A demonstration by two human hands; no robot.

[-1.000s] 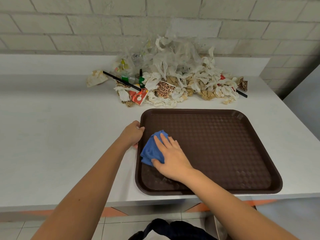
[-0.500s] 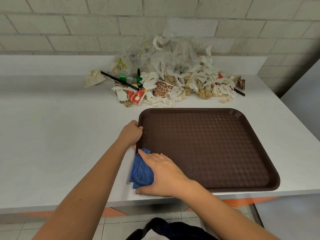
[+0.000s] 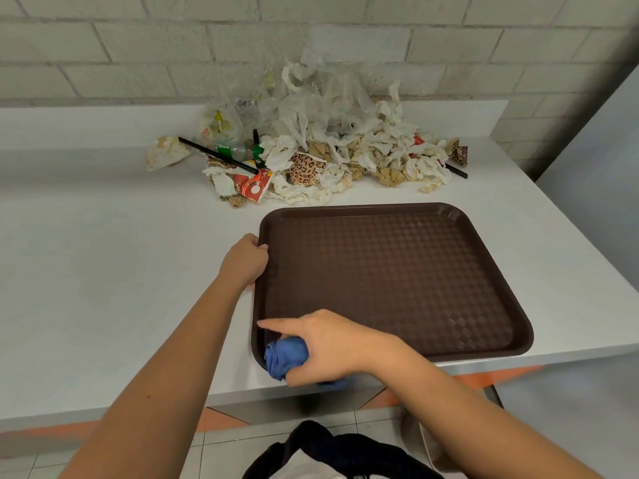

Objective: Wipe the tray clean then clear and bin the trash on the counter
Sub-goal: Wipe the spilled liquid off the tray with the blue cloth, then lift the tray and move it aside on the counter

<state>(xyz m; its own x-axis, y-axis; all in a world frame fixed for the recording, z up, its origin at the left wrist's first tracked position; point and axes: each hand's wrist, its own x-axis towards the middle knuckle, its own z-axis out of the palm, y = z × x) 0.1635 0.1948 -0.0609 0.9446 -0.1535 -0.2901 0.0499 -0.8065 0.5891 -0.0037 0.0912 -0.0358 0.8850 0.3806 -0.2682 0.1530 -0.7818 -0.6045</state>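
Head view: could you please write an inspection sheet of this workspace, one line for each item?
Surface: white counter, flat, running back to the wall.
Job's things: brown rectangular plastic tray lies flat at the counter's near edge; bunched blue cloth at the tray's near left corner; trash pile of crumpled napkins, plastic bags, cups and black straws behind the tray, apart from it.
Clutter: nothing seen.
Hands: left hand grips the tray's left rim; right hand holds the cloth.
Cables: nothing seen.
Surroundings: pale brick wall behind the counter; tiled floor below.
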